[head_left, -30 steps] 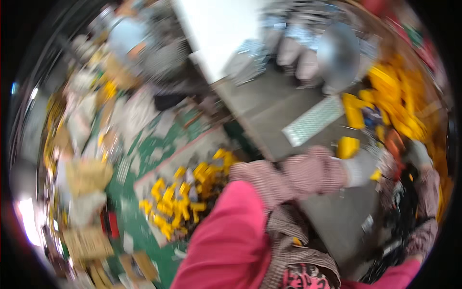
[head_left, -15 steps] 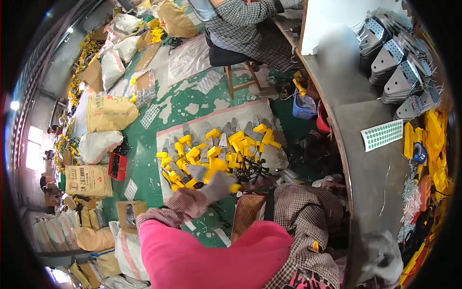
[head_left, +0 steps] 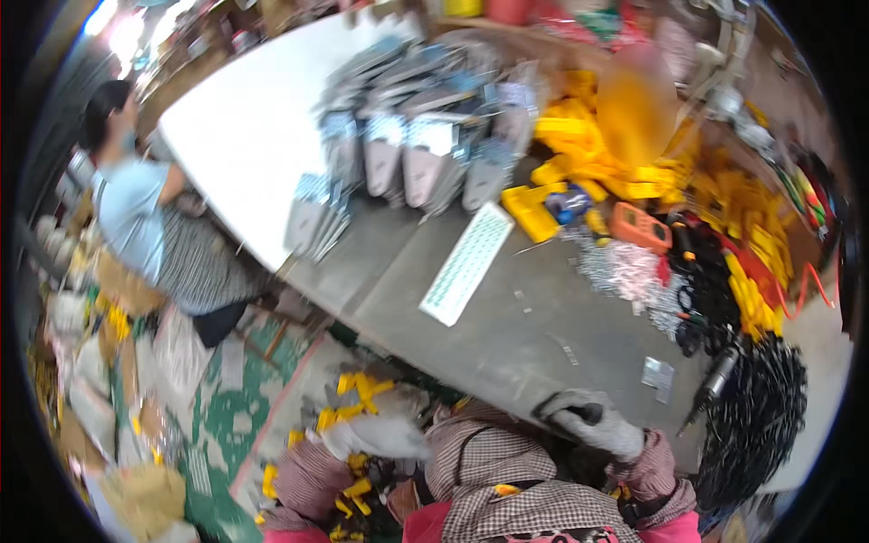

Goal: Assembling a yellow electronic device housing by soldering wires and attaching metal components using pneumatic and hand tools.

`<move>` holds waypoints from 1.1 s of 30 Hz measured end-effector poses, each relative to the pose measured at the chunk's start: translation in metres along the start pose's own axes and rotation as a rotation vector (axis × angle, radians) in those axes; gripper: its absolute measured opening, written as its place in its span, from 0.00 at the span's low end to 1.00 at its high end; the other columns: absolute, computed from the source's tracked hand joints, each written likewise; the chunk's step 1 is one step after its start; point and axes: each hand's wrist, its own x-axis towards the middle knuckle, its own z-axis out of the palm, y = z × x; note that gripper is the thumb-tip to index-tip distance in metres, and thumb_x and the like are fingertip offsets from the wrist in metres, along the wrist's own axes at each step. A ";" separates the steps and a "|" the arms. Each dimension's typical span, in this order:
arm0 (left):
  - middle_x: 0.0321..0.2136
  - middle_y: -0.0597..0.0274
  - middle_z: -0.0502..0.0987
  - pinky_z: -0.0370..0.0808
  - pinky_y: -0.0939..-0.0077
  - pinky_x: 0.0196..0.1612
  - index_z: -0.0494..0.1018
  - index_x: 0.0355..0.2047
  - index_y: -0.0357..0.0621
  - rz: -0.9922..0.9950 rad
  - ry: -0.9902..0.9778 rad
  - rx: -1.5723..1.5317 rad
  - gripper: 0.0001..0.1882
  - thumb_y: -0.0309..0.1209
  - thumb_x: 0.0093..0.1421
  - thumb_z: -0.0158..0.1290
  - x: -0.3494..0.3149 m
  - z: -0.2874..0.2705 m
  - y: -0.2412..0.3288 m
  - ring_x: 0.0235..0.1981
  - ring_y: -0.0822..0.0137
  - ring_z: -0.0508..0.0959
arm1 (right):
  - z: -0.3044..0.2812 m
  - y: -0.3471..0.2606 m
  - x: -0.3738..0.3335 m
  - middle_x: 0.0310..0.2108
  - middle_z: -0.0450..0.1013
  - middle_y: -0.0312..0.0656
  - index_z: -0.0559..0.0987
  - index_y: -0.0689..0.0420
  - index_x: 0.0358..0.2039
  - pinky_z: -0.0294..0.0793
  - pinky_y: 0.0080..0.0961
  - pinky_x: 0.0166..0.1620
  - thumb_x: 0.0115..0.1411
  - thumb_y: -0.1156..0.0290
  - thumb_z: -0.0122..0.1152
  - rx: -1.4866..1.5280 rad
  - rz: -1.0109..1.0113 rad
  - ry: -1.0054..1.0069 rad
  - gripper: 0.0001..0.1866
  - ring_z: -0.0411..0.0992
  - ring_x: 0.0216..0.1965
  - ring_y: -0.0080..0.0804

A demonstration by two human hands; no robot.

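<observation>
My left hand (head_left: 376,437), in a pale grey glove, is smeared by motion beside my checked lap, over the floor pile of yellow-and-grey pieces (head_left: 362,391). I make out nothing in it. At the near edge of the grey worktable (head_left: 380,262), my right hand (head_left: 597,423) has its gloved fingers curled in. Something dark shows at its fingers, too unclear to name. On the tabletop in front of me lies a white sheet of green round stickers (head_left: 468,262). A small clear plastic piece (head_left: 658,376) lies to the right of it.
Stacks of grey metal plates (head_left: 407,154) stand at the back of the table. Yellow plastic casings (head_left: 579,136), an orange meter (head_left: 641,226), a power screwdriver (head_left: 720,376) and a bundle of black cables (head_left: 760,425) fill the right side. A person (head_left: 136,208) sits at the far left.
The view has swung right from the floor pile to the worktable. My left hand, earlier with a yellow-and-grey piece over the pile, is now by my lap. My right hand has curled at the table edge.
</observation>
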 end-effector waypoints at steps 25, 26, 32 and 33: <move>0.25 0.63 0.72 0.69 0.64 0.37 0.76 0.30 0.45 0.494 0.753 1.062 0.08 0.33 0.50 0.55 0.208 -0.019 0.191 0.30 0.60 0.74 | 0.011 0.013 -0.028 0.58 0.68 0.46 0.74 0.54 0.55 0.65 0.34 0.63 0.61 0.64 0.60 -0.296 -0.500 -0.011 0.21 0.66 0.60 0.40; 0.31 0.59 0.73 0.71 0.62 0.41 0.77 0.36 0.44 0.593 0.740 1.020 0.14 0.34 0.49 0.59 0.206 -0.024 0.203 0.35 0.57 0.74 | 0.022 0.052 -0.063 0.55 0.71 0.46 0.75 0.55 0.54 0.68 0.32 0.61 0.63 0.65 0.59 -0.237 -0.462 -0.072 0.19 0.70 0.57 0.38; 0.50 0.46 0.71 0.69 0.55 0.56 0.66 0.60 0.40 0.622 0.384 0.788 0.46 0.43 0.43 0.72 0.188 -0.023 0.179 0.51 0.46 0.73 | -0.148 0.016 -0.071 0.41 0.79 0.49 0.82 0.59 0.41 0.78 0.34 0.45 0.63 0.67 0.59 -0.460 0.053 0.829 0.11 0.79 0.42 0.45; 0.49 0.46 0.71 0.69 0.56 0.56 0.65 0.60 0.38 0.553 0.521 0.727 0.47 0.43 0.43 0.72 0.190 -0.014 0.175 0.51 0.45 0.73 | -0.172 0.026 -0.055 0.38 0.79 0.49 0.81 0.57 0.41 0.78 0.37 0.44 0.62 0.65 0.62 -0.544 0.129 0.910 0.11 0.77 0.41 0.50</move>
